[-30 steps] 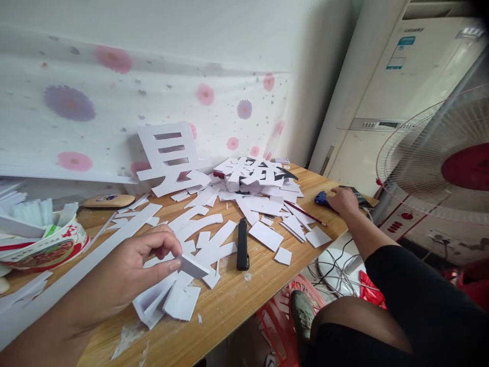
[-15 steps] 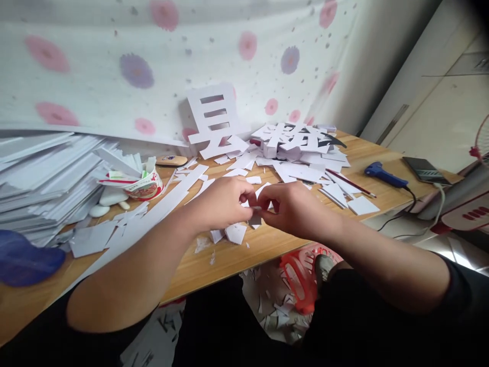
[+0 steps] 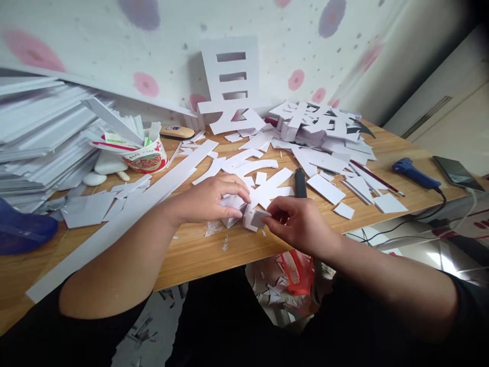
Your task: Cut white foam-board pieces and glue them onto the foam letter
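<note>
In the head view my right hand (image 3: 298,219) pinches a small white piece of foam board (image 3: 260,218) between thumb and fingertips, just above the table. My left hand (image 3: 214,200) is open beside it, fingers curved and thumb apart. Below and between its fingers stand white board pieces (image 3: 234,208) with upright sides; whether the fingertips touch them I cannot tell. Behind the hands lies a flat white cut-out character (image 3: 269,188), partly covered by other pieces. A black-handled tool (image 3: 300,183) lies just beyond my right hand.
A tall white cut-out character (image 3: 231,76) leans on the curtain. More cut-outs (image 3: 305,120) pile up at the back right, near a blue glue gun (image 3: 416,173). On the left are stacked white boards (image 3: 42,127), a paper tub (image 3: 147,159) and a long strip (image 3: 126,219).
My hands have moved apart; the left fingers have opened, while the right hand keeps the small piece. The view has tilted downward, showing more of the tabletop and the black-handled tool.
</note>
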Motion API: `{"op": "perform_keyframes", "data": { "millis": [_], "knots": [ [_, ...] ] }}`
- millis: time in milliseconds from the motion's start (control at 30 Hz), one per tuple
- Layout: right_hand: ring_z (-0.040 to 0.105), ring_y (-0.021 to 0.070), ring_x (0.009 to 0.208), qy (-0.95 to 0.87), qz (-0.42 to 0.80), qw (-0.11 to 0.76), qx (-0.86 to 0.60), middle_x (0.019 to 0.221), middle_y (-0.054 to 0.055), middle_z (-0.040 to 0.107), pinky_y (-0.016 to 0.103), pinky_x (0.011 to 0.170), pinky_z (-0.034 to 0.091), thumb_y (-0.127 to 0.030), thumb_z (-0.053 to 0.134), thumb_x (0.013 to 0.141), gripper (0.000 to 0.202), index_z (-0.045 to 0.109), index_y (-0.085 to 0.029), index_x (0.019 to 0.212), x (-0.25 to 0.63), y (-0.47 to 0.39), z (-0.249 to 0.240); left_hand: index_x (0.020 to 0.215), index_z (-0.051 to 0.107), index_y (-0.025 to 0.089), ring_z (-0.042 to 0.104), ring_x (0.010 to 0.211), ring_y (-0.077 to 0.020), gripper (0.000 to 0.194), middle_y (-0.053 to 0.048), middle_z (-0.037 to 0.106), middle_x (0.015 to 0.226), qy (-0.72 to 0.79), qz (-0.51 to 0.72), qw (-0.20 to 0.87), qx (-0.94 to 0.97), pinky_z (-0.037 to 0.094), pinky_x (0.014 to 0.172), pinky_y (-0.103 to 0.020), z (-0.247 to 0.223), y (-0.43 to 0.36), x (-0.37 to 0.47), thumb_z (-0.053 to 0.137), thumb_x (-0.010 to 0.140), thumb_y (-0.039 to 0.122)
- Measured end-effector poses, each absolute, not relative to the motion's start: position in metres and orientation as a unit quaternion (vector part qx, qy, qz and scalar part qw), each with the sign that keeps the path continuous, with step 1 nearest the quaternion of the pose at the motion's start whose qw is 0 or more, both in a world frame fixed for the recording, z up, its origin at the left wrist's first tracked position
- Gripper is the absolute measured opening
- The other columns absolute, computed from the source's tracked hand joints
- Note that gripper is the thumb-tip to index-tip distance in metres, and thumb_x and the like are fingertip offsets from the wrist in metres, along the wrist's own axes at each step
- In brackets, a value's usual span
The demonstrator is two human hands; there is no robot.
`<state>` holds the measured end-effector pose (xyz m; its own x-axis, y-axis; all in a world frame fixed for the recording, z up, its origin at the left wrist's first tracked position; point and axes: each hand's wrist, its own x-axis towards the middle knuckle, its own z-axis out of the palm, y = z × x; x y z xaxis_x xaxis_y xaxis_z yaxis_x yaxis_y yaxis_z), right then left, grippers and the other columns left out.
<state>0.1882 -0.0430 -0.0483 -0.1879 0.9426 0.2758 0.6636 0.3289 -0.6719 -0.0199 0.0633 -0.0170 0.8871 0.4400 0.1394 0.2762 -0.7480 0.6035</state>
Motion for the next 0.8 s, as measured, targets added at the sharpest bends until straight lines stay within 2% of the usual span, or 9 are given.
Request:
{"op": "perform_keyframes", "data": {
  "millis": [200, 467, 800],
  "knots": [
    [0.053, 0.0098, 0.054, -0.766, 0.183, 0.312, -0.532, 0.062, 0.001, 0.061, 0.021, 0.051, 0.039, -0.024, 0.059, 0.08, 0.013, 0.058, -0.017, 0.069, 0.185, -0.041, -0.054, 0.08, 0.072, 0.022, 0.058, 0.1, -0.0179, 0.006, -0.003, 0.068, 0.1, 0.168, 0.186, 0.283, 0.926, 0.037, 0.098, -0.035, -0.031, 0.063, -0.014, 0.066, 0.08, 0.023],
    [0.054, 0.0106, 0.055, -0.773, 0.184, 0.303, -0.527, 0.063, 0.001, 0.062, 0.022, 0.051, 0.041, -0.025, 0.059, 0.082, 0.014, 0.058, -0.018, 0.07, 0.184, -0.041, -0.063, 0.078, 0.07, 0.022, 0.055, 0.096, -0.0182, 0.004, -0.001, 0.069, 0.089, 0.173, 0.215, 0.263, 0.924, 0.037, 0.094, -0.033, -0.041, 0.064, -0.011, 0.067, 0.08, 0.024],
    [0.054, 0.0101, 0.054, -0.789, 0.161, 0.302, -0.51, 0.062, 0.0, 0.061, 0.022, 0.052, 0.039, -0.023, 0.058, 0.083, 0.014, 0.056, -0.018, 0.07, 0.182, -0.04, -0.065, 0.075, 0.069, 0.021, 0.054, 0.093, -0.0178, 0.003, 0.0, 0.068, 0.085, 0.184, 0.215, 0.268, 0.921, 0.037, 0.092, -0.033, -0.042, 0.062, -0.009, 0.068, 0.078, 0.022]
  ]
}}
